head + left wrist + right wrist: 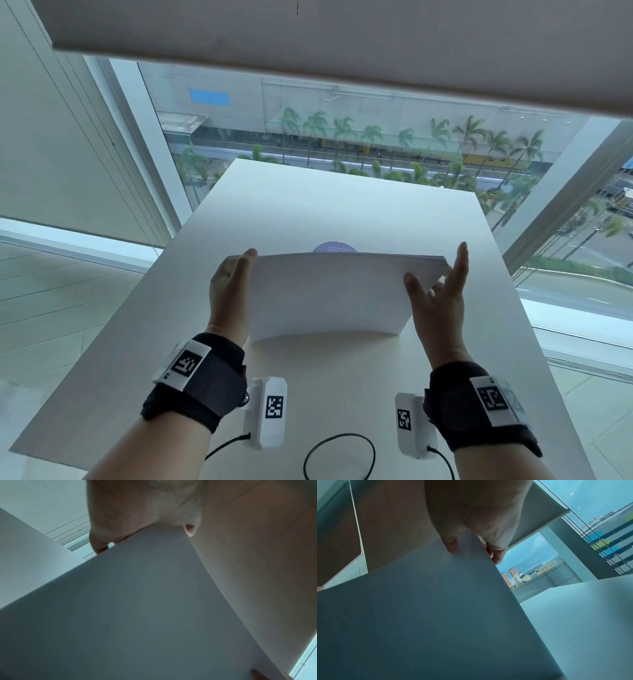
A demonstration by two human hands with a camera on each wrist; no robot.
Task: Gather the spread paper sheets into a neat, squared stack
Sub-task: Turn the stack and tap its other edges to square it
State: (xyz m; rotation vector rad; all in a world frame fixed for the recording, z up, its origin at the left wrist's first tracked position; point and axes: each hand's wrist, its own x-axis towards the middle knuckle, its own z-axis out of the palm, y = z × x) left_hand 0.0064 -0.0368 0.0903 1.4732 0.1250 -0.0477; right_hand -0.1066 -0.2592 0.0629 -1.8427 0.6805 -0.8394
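- Both my hands hold one gathered stack of paper sheets upright, its lower edge on the bench, because standing the sheets on edge should let them drop level with each other
- My left hand lies flat against the stack's left side, fingers straight and reaching towards the top corner; from the left wrist view the thumb side presses the near face, so this grip is a flat press and not a curl
- My right hand mirrors it on the right side: the thumb lies on the near face, the fingers stand straight along and behind the edge, pinching the sheets lightly between them
- Sheets bow a little towards me along the bottom, and at the top right corner the edges fan slightly, so I judge the squaring is not finished
- Beyond the top edge a purple round thing shows on the bench, mostly hidden
- Near my wrists a black cable loop lies on the bench, well apart from the stack
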